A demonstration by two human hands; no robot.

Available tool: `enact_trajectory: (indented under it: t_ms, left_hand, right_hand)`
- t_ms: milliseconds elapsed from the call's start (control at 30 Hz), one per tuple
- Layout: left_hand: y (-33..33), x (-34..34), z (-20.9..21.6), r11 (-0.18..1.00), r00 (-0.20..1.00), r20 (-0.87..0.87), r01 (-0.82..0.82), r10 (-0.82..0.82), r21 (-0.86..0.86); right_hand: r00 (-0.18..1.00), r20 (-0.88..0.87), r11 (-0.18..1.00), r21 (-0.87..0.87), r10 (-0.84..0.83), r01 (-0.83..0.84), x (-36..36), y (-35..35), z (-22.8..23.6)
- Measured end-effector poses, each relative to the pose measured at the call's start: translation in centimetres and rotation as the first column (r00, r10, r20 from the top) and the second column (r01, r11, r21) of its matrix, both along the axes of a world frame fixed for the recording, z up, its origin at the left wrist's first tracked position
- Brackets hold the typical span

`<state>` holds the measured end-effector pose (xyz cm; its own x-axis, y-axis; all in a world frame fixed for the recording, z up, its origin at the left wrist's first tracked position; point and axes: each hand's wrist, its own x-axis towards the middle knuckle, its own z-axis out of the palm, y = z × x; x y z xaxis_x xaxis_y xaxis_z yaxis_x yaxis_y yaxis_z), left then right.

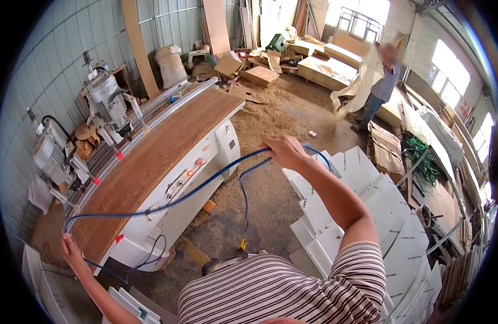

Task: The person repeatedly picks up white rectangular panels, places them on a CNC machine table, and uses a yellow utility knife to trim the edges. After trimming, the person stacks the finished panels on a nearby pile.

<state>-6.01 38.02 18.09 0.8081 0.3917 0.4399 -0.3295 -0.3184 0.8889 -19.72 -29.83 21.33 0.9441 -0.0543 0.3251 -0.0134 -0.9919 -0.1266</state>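
Observation:
A thin blue hose (176, 201) runs in a long arc across the front of a white machine with a brown wooden top (152, 141). My right hand (285, 153), raised in the middle of the view, is closed around the hose. One length of it loops past the right of that hand. Another length hangs down to a yellow end piece (243, 244) close to my body. At the lower left, beside the machine top's near end, my left hand (72, 251) is closed on the hose. A slack loop droops below the machine's front.
Motor units (106, 100) stand along the machine's far left side. White panels (386, 216) are stacked at my right. Sawdust (273, 116) covers the floor beyond, with cardboard boxes (260, 76) behind. Another person (386, 81) stands at the far right holding pale sheeting (362, 81).

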Motion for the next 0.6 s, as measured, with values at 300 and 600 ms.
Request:
enact_trajectory:
  t_ms: [300,600]
  left_hand:
    - [2.5,-0.8,-3.1,0.967,0.998,0.067,0.000,-0.017,0.253]
    - [7.8,-5.0,-2.3,0.902,0.964,0.119,-0.263,0.236,0.342]
  right_hand:
    - [0.897,0.440,0.806,-0.521,-0.028,0.281,0.4,-2.4,14.9]
    - [0.740,0.671,0.637,-0.590,0.046,0.496,3.2,-7.8,24.4]
